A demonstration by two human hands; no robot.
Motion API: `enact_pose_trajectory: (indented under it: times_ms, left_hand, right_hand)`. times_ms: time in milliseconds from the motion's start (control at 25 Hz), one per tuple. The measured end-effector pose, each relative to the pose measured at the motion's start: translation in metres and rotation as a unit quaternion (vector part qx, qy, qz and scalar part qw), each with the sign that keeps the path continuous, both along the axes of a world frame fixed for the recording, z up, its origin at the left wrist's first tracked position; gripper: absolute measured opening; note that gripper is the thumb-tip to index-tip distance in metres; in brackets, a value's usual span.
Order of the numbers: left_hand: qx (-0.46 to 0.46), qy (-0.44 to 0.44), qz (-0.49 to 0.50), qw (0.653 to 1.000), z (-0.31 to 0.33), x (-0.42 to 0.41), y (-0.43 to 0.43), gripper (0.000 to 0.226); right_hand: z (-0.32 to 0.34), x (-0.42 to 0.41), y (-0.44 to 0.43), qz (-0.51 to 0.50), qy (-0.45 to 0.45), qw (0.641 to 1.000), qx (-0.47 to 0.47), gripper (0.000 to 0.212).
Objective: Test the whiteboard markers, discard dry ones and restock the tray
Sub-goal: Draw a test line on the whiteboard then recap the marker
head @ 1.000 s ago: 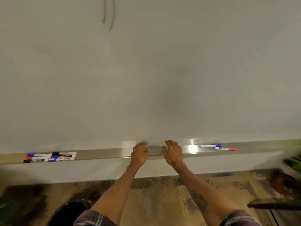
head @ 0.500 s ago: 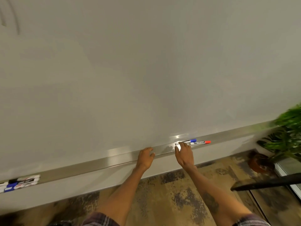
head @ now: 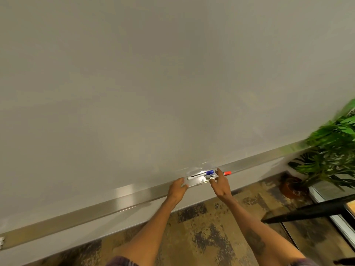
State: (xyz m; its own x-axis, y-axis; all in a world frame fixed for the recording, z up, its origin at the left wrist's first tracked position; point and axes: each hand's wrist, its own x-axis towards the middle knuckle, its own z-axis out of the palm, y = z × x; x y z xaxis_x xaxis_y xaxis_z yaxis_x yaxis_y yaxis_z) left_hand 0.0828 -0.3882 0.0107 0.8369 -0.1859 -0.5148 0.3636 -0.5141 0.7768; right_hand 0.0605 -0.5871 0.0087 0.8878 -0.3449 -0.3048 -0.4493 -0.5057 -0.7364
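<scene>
Pale grey-white whiteboard (head: 172,83) above a brushed silver tray (head: 96,210) streaked with bright white glare. On the tray lie two white-barrelled markers: the blue-capped marker (head: 200,174), with black print along its barrel, and the red-capped marker (head: 227,173), its cap a vivid orange-red. The floor (head: 201,237) is mottled tan, blotched with dark brown and black. At right, a plant (head: 334,146) with bright green leaves stands in a reddish-brown pot (head: 294,187), near a black bar (head: 307,210). Plaid sleeves (head: 123,262) in muted purple and grey edge the bottom of the frame; a dark tattoo (head: 255,242) marks the right forearm.
</scene>
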Motion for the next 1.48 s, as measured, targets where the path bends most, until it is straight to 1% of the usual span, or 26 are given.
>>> enact_pose_trajectory:
  times_ms: [120,280,320,480,600,680,800,880,920,960,1040,1080,1200,1240,1320,1360,1480]
  left_hand:
    - [-0.016,0.036,0.024,0.999,-0.008,0.008,-0.012,0.052]
    - [-0.032,0.069,0.046,0.996,-0.028,0.020,-0.023,0.060]
    - [-0.033,0.076,0.048,0.995,-0.034,0.022,-0.025,0.058]
    - [-0.044,0.089,0.057,0.993,-0.038,0.022,-0.033,0.036]
    - [-0.064,0.094,0.063,0.992,-0.033,0.021,-0.034,0.029]
    - [-0.083,0.105,0.066,0.989,-0.032,0.019,-0.031,0.031]
    - [-0.121,0.114,0.100,0.981,-0.029,0.015,-0.022,0.036]
    - [-0.143,0.115,0.120,0.976,-0.018,0.011,-0.012,0.023]
    - [-0.150,0.115,0.123,0.974,-0.012,0.009,-0.007,0.020]
    - [-0.159,0.113,0.124,0.973,-0.006,0.007,-0.001,0.022]
    - [-0.161,0.106,0.115,0.975,0.003,0.003,0.015,0.034]
    - [-0.158,0.104,0.109,0.976,0.008,0.001,0.024,0.034]
    - [-0.151,0.099,0.091,0.979,0.023,-0.009,0.052,0.015]
    - [-0.147,0.095,0.086,0.981,0.029,-0.015,0.063,0.014]
    - [-0.134,0.089,0.072,0.984,0.037,-0.026,0.080,0.020]
    - [-0.125,0.093,0.062,0.986,0.041,-0.032,0.088,0.026]
    - [-0.084,0.108,0.036,0.990,0.052,-0.051,0.115,0.038]
  right_hand:
    - [-0.011,0.011,-0.011,0.007,0.035,0.999,0.040,0.068]
    - [-0.013,0.021,-0.018,0.018,0.043,0.996,0.074,0.070]
    - [-0.012,0.024,-0.018,0.019,0.044,0.996,0.081,0.069]
    - [-0.018,0.030,-0.018,0.029,0.057,0.993,0.099,0.067]
    - [-0.024,0.028,-0.018,0.019,0.060,0.992,0.107,0.063]
    - [-0.026,0.026,-0.016,-0.004,0.045,0.992,0.119,0.061]
    - [-0.025,0.023,-0.005,-0.050,-0.008,0.993,0.110,0.053]
    - [-0.017,0.023,0.011,-0.094,-0.053,0.989,0.104,0.047]
    - [-0.011,0.024,0.021,-0.122,-0.072,0.984,0.104,0.045]
    - [-0.003,0.024,0.031,-0.151,-0.089,0.978,0.108,0.043]
    - [0.012,0.022,0.052,-0.196,-0.117,0.965,0.130,0.039]
    - [0.019,0.021,0.062,-0.209,-0.130,0.958,0.144,0.039]
    - [0.027,0.014,0.089,-0.230,-0.145,0.941,0.199,0.037]
    - [0.028,0.010,0.100,-0.230,-0.143,0.937,0.222,0.033]
    - [0.031,0.001,0.122,-0.207,-0.135,0.937,0.247,0.021]
    - [0.032,-0.004,0.134,-0.183,-0.137,0.943,0.243,0.017]
    - [0.047,-0.024,0.180,-0.098,-0.174,0.954,0.224,0.017]
